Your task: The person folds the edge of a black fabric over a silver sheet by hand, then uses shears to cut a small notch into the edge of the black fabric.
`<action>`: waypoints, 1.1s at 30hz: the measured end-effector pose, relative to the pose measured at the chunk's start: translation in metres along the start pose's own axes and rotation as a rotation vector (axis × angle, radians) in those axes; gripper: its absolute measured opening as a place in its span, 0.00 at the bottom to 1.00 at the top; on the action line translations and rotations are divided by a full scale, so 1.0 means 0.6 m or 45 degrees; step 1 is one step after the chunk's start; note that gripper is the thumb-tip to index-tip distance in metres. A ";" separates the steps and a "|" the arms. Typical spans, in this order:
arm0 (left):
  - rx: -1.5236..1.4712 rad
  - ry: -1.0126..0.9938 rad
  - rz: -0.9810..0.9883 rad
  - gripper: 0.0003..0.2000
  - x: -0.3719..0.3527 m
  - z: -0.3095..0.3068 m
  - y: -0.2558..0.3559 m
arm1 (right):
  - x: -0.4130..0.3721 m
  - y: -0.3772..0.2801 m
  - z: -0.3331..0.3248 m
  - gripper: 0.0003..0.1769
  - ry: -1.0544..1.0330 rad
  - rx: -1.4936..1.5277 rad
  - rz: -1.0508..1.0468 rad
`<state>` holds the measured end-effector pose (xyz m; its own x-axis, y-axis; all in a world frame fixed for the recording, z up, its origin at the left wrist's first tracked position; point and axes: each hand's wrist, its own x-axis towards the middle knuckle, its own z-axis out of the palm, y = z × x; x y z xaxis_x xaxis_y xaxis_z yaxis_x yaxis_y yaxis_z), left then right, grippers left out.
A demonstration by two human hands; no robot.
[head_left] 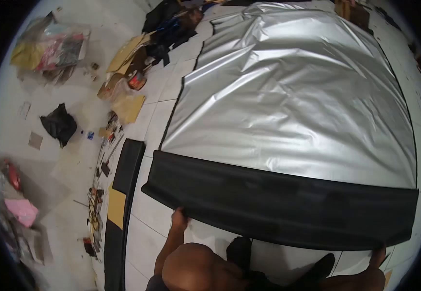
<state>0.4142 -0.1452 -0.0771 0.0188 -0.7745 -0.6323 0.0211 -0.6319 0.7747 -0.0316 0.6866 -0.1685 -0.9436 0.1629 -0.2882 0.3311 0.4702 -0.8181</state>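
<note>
A large silver sheet (288,97) with dark edges lies wrinkled over the tiled floor. Its near end is turned over into a wide black band (268,199). At the band's near edge, towards the left, my left hand (180,218) grips the black fabric with its fingers closed. My right hand (378,255) pinches the same edge near the right corner; its fingertips are partly hidden by the fabric. Between my hands the edge sags slightly towards me. My knee and dark-covered feet show below it.
A long folded black strip (125,189) with a yellow-brown piece (117,208) on it lies to the left. Beyond it are scattered tools and cables (95,208), a can (136,80), cardboard (128,53), a black bag (59,124) and plastic bags (50,48).
</note>
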 end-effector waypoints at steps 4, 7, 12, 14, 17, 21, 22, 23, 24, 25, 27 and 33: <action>-0.121 0.158 0.153 0.08 0.123 -0.074 0.006 | 0.030 -0.039 -0.034 0.22 0.227 0.627 0.394; 0.112 0.170 0.246 0.07 0.118 -0.111 0.026 | 0.039 -0.046 -0.048 0.21 0.292 0.697 0.409; 0.304 0.244 0.488 0.12 0.142 -0.207 -0.012 | 0.030 -0.064 -0.107 0.20 0.397 0.781 0.303; 0.171 0.255 0.520 0.13 0.091 -0.187 0.020 | 0.025 -0.080 -0.134 0.20 0.426 0.821 0.243; 0.202 0.067 0.607 0.16 0.014 -0.163 0.099 | 0.026 -0.130 -0.179 0.20 0.388 0.859 0.141; 0.397 0.167 0.625 0.31 -0.006 -0.077 0.218 | 0.041 -0.263 -0.176 0.21 0.534 0.620 0.037; 0.319 0.133 0.607 0.31 0.023 -0.053 0.236 | 0.082 -0.275 -0.168 0.22 0.556 0.442 0.035; 0.606 0.083 0.647 0.30 0.061 -0.035 0.257 | 0.117 -0.284 -0.157 0.24 0.579 0.265 0.031; 0.701 0.066 0.718 0.27 0.048 0.030 0.261 | 0.148 -0.300 -0.132 0.27 0.644 -0.155 0.037; 0.836 0.063 0.889 0.30 0.145 0.035 0.256 | 0.173 -0.310 -0.103 0.31 0.698 -0.577 0.044; 0.624 -0.084 0.769 0.40 0.112 0.150 0.214 | 0.262 -0.204 -0.032 0.31 1.139 -0.940 -1.044; 1.630 -0.282 1.445 0.31 -0.089 0.198 0.041 | -0.085 -0.374 0.208 0.26 0.196 -1.098 -0.753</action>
<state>0.2949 -0.1227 -0.0241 -0.6695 -0.7336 0.1167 -0.6527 0.6559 0.3792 -0.0578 0.4646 -0.0322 -0.9643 -0.2137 0.1562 -0.2382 0.9579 -0.1601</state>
